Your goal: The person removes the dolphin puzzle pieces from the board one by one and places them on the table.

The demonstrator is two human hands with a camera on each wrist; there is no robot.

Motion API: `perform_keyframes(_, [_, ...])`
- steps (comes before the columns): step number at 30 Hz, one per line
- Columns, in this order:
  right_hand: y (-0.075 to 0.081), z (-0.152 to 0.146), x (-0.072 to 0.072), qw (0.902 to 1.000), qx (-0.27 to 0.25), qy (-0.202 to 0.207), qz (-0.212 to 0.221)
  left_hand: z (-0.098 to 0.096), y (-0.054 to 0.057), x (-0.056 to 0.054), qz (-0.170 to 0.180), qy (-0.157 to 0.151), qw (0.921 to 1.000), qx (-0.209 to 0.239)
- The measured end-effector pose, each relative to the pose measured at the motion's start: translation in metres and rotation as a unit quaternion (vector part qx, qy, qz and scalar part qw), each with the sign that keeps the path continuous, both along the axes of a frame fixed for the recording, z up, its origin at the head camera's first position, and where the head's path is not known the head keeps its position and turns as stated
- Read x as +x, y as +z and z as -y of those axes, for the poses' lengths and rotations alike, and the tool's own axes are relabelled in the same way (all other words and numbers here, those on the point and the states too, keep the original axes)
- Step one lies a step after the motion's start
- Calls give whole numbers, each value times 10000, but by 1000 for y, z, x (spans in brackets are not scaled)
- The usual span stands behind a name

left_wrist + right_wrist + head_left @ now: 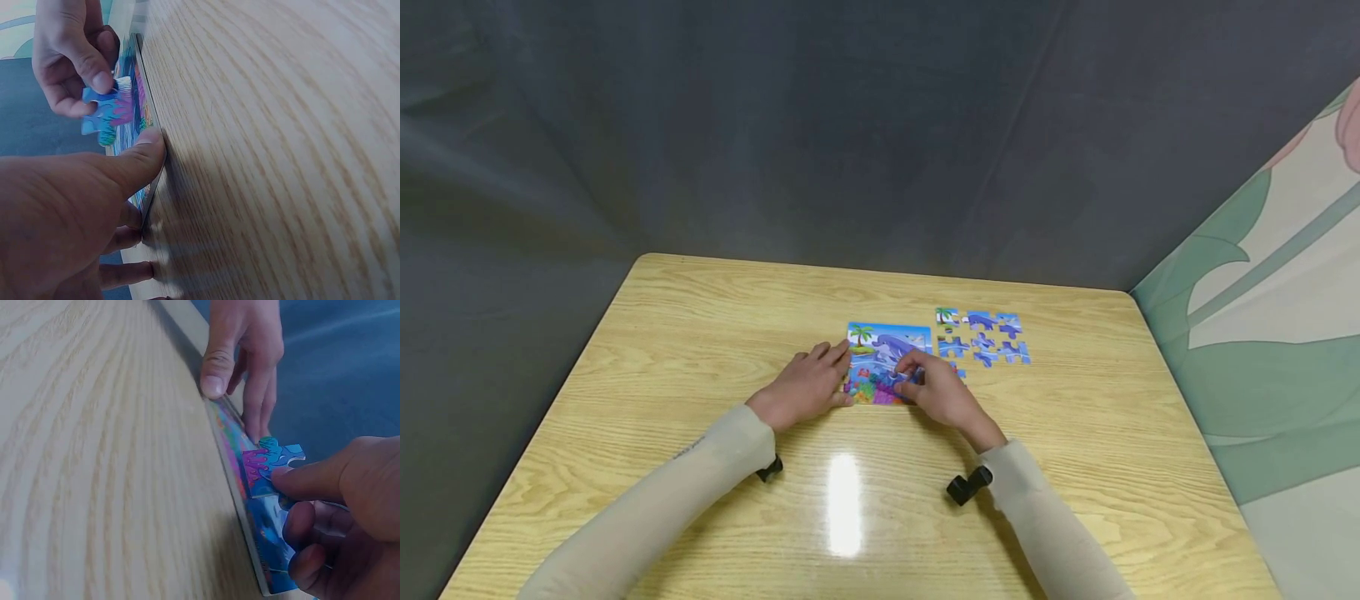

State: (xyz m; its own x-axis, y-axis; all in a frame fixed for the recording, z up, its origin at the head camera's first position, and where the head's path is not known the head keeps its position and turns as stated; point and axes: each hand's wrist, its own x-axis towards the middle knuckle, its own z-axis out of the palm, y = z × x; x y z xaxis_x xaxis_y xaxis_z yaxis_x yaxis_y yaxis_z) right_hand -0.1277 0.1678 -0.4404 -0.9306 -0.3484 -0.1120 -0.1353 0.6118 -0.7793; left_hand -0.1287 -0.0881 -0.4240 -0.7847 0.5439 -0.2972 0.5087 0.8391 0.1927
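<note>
A puzzle board (887,340) with a dolphin, palm and coral picture lies flat on the table. My right hand (942,392) pinches a puzzle piece (255,465) between thumb and fingers, tilted above the board's lower right part. Blue, pink and green coral shows on the piece (107,115) in the left wrist view. At the board's left edge rests my left hand (805,385), fingers spread along that side and thumb (147,147) on the near left corner.
Several loose puzzle pieces (981,321) lie face up to the right of the board, some partly behind the right hand. The wooden table (700,333) ends at a dark curtain (850,142) behind. A patterned cloth (1285,350) hangs on the right.
</note>
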Motion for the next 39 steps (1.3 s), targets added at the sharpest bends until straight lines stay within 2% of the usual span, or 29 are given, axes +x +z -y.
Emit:
perform_keyframes(4, [5, -5, 3, 9998, -105, -171, 42, 0, -1, 0, -48, -24, 10000, 12])
perform_keyframes(12, [11, -22, 7, 9997, -153, -215, 1, 1, 1, 1, -68, -58, 9999, 91])
perform_keyframes(27, [13, -50, 8, 9987, 137, -346, -356, 2, 2, 1, 61, -23, 9999, 135])
perform_keyframes(35, [16, -68, 8, 9988, 251, -396, -102, 1, 2, 1, 39, -36, 9999, 115])
perform_keyframes(39, [20, -76, 8, 9987, 273, -399, -148, 2, 2, 2, 46, -28, 9999, 153])
